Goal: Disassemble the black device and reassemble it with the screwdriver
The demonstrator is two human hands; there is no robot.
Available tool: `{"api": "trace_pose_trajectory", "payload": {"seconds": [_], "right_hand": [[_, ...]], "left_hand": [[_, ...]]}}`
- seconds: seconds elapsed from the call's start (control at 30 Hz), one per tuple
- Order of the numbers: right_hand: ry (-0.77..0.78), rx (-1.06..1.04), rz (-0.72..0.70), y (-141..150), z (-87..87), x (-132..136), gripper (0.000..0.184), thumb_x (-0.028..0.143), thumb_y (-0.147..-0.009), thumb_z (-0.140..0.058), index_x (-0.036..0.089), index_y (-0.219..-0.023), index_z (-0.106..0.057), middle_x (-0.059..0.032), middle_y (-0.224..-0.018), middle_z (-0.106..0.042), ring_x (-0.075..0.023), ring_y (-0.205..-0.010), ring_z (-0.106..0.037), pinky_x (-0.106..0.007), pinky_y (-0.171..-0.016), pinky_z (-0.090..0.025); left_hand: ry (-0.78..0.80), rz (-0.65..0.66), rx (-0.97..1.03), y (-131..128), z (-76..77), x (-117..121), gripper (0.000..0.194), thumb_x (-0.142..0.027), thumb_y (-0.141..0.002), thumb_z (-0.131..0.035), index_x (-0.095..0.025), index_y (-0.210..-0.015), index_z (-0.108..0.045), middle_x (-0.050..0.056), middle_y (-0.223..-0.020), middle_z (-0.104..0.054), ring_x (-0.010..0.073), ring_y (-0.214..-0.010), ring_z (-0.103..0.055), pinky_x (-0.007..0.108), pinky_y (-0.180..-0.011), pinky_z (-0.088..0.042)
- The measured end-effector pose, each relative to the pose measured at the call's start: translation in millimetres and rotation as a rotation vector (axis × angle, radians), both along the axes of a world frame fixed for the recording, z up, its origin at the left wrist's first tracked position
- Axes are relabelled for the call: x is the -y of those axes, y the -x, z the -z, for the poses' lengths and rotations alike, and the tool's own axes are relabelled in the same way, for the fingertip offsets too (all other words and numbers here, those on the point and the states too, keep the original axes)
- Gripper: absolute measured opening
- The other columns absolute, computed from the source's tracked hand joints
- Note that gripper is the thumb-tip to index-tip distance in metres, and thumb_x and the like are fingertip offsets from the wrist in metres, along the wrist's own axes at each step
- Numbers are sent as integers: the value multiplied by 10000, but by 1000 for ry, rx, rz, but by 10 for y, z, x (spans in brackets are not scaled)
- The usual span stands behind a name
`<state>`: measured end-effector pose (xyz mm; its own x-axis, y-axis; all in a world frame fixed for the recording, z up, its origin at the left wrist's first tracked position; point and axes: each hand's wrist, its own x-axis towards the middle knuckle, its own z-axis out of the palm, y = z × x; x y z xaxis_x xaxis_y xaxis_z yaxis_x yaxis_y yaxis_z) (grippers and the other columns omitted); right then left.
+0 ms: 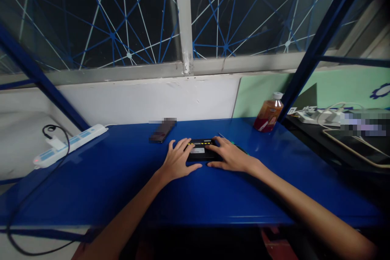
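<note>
A small flat black device [200,150] with a white label and a row of yellow marks lies on the blue table [122,187]. My left hand [178,160] rests on its left end, fingers spread and laid flat. My right hand [230,156] covers its right end, fingers stretched out over the top, with a thin green-tipped object partly hidden beneath it. Neither hand lifts the device.
A dark phone-like slab [162,131] lies just behind the device. An orange drink bottle [269,113] stands at the back right. A white power strip [68,144] with a black cable sits at the left. Chargers and a dark tray [350,140] crowd the neighbouring desk.
</note>
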<state>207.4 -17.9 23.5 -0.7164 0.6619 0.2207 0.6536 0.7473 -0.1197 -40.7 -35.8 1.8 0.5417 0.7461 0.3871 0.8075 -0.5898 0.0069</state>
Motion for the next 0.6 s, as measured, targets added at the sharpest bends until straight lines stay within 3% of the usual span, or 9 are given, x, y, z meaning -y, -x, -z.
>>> {"api": "trace_pose_trajectory", "payload": {"seconds": [0.17,0.6], "right_hand": [[48,12,11,-12,-44,15,645,570,-842,-566,160,-1339,-536,-233,-1287,-482,-380,-1211,-490,-542,-1018,-372],[192,-69,-18,-68,-95,57,543,556,-882,-516,200,-1292,-507,-196,-1377,-439,-349,-1211,-500,-501,-976,-430]], "left_hand": [[5,-4,17,10,22,-12,679,-635,-827,-534,-166,-1315,-481,184,-1394,-490,357,-1287,-436,613,-1041,-246],[53,26,10,26,-93,-23,693,-754,-650,-624,-189,-1049,-578,177,-1342,-541,364,-1242,-484,615,-1058,-225]]}}
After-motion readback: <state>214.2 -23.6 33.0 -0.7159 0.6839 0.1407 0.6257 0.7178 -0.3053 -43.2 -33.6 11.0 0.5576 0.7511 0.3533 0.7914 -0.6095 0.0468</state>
